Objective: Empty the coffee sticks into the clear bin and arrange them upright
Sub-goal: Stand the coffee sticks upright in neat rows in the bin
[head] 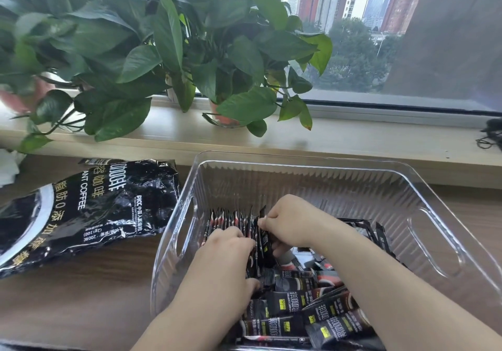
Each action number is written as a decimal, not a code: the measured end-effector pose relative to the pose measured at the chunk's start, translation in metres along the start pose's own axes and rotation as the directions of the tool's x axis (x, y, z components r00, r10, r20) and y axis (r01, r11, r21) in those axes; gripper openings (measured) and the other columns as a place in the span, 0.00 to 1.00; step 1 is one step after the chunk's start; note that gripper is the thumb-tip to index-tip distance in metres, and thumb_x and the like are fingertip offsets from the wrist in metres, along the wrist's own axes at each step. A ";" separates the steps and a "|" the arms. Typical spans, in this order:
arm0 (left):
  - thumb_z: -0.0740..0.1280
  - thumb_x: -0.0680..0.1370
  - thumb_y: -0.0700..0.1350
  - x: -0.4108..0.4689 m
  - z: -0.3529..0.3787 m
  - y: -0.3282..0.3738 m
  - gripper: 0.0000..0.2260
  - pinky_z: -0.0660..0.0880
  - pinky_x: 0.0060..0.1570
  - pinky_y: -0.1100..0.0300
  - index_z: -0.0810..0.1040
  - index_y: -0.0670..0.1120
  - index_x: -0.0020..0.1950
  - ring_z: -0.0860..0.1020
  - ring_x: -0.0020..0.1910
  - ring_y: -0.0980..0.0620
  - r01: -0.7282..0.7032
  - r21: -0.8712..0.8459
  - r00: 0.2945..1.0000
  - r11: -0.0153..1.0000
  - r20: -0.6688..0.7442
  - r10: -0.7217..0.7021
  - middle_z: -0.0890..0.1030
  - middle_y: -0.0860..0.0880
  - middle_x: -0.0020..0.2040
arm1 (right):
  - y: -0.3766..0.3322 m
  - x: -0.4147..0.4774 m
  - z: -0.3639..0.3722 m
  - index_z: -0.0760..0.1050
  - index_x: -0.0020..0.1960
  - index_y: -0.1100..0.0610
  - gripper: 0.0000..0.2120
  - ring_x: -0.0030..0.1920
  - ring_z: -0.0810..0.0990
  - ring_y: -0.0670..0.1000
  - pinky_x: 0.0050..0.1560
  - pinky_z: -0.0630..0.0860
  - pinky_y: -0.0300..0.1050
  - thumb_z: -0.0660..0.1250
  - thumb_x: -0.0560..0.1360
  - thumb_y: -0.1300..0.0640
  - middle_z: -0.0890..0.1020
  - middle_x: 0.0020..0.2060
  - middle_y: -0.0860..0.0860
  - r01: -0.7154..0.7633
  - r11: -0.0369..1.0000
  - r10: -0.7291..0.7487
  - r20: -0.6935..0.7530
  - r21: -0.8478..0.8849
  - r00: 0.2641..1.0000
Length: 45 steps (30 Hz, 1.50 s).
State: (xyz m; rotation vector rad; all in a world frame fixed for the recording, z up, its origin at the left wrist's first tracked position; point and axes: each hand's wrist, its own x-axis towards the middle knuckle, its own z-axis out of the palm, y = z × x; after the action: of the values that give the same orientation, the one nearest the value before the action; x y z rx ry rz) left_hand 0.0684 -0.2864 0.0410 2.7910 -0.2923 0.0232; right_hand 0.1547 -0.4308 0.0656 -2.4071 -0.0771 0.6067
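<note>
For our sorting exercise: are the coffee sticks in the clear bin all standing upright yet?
Only partly. The upright sticks stand on end in the clear bin; the loose sticks nearer the camera lie flat.

**Free room and obstructions**

Free: floor beyond the left hand (222, 250) and right hand (290, 220), up to the clear bin (298, 185) far wall.
Blocked: upright coffee sticks (233, 220) at the fingertips; loose coffee sticks (312, 304) heaped under both forearms.
Outside, left: flattened coffee bag (95, 209).

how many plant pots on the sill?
2. Left pot at the far left of the sill, mostly behind leaves; middle pot just beyond the bin. Leaves may hide more.
</note>
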 end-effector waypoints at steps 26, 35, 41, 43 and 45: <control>0.60 0.82 0.51 0.013 0.010 0.005 0.18 0.61 0.71 0.57 0.72 0.46 0.70 0.62 0.74 0.51 -0.076 0.189 0.993 0.979 -0.076 0.092 0.66 0.51 0.75 | 0.023 0.006 0.003 0.81 0.41 0.61 0.12 0.29 0.80 0.57 0.38 0.77 0.52 0.75 0.75 0.52 0.81 0.29 0.55 -0.036 0.956 0.044 -0.020 0.293 0.999; 0.62 0.80 0.56 0.013 0.013 0.002 0.21 0.57 0.75 0.56 0.71 0.49 0.70 0.64 0.73 0.53 -0.107 0.203 0.990 0.973 -0.071 0.123 0.72 0.54 0.70 | 0.026 0.005 -0.006 0.81 0.46 0.65 0.13 0.33 0.76 0.57 0.45 0.79 0.56 0.76 0.74 0.55 0.83 0.34 0.62 -0.054 0.962 0.032 0.087 0.269 0.996; 0.65 0.79 0.58 0.020 0.013 0.002 0.18 0.68 0.66 0.58 0.76 0.50 0.64 0.68 0.67 0.55 -0.031 0.151 0.995 0.988 -0.093 0.046 0.75 0.56 0.64 | 0.026 0.007 -0.007 0.80 0.40 0.58 0.09 0.34 0.75 0.56 0.43 0.76 0.52 0.74 0.76 0.55 0.77 0.32 0.56 -0.093 0.970 0.055 0.173 0.223 0.983; 0.66 0.78 0.59 0.021 0.012 0.002 0.17 0.71 0.63 0.55 0.77 0.50 0.61 0.70 0.65 0.54 0.007 0.169 0.995 0.986 -0.096 0.009 0.77 0.56 0.61 | 0.024 0.006 -0.007 0.80 0.39 0.60 0.10 0.36 0.77 0.60 0.44 0.74 0.52 0.72 0.78 0.57 0.79 0.34 0.57 -0.106 0.963 0.062 0.181 0.249 0.982; 0.66 0.78 0.59 0.022 0.012 0.003 0.17 0.71 0.62 0.55 0.77 0.50 0.61 0.70 0.63 0.53 0.014 0.183 0.995 0.983 -0.097 0.004 0.77 0.56 0.60 | 0.023 0.006 -0.007 0.81 0.39 0.62 0.11 0.41 0.85 0.66 0.53 0.81 0.57 0.73 0.77 0.57 0.85 0.37 0.57 -0.093 0.961 0.067 0.109 0.261 0.992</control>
State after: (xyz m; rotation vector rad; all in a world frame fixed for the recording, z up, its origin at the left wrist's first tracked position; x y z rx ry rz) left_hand 0.0887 -0.2971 0.0322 2.9616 -0.2721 0.1939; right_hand 0.1606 -0.4521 0.0539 -2.1276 0.0575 0.7258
